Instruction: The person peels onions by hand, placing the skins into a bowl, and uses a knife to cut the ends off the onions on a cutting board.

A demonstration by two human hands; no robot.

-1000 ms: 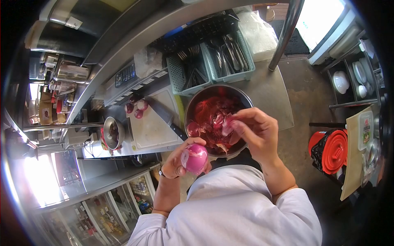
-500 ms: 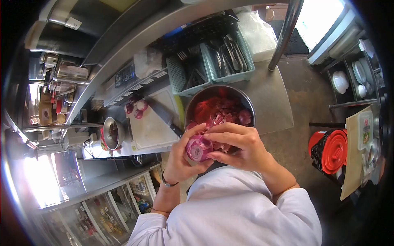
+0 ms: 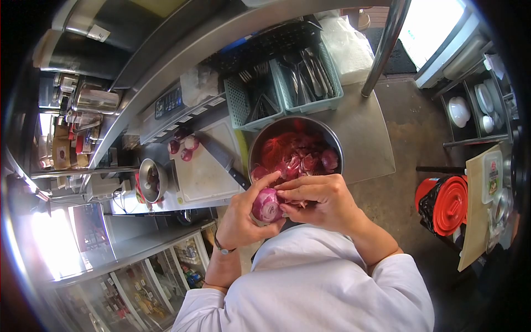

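Observation:
A purple red onion point(image 3: 267, 206) rests in my left hand point(image 3: 235, 220), with my fingers and thumb curled around it. My right hand point(image 3: 326, 202) is closed in a pinch at the onion's right side, on loose onion skin point(image 3: 301, 203) that is partly hidden under the fingers. Both hands are just in front of a steel bowl point(image 3: 338, 138) holding reddish onion skins point(image 3: 296, 163). Left of the bowl, a knife point(image 3: 221, 157) lies across a white cutting board point(image 3: 202, 177). Several red onions point(image 3: 186, 149) sit at the board's far left corner.
Green baskets of cutlery point(image 3: 308, 105) stand behind the bowl. A smaller metal bowl point(image 3: 149, 180) is at the left, past the board. A steel post point(image 3: 385, 47) rises at the counter's right, and a red lidded bin point(image 3: 448, 205) stands farther right.
My right fingers have drawn together and shifted slightly beside the onion, showing more of the bowl's contents. The onion has turned a little in my left hand.

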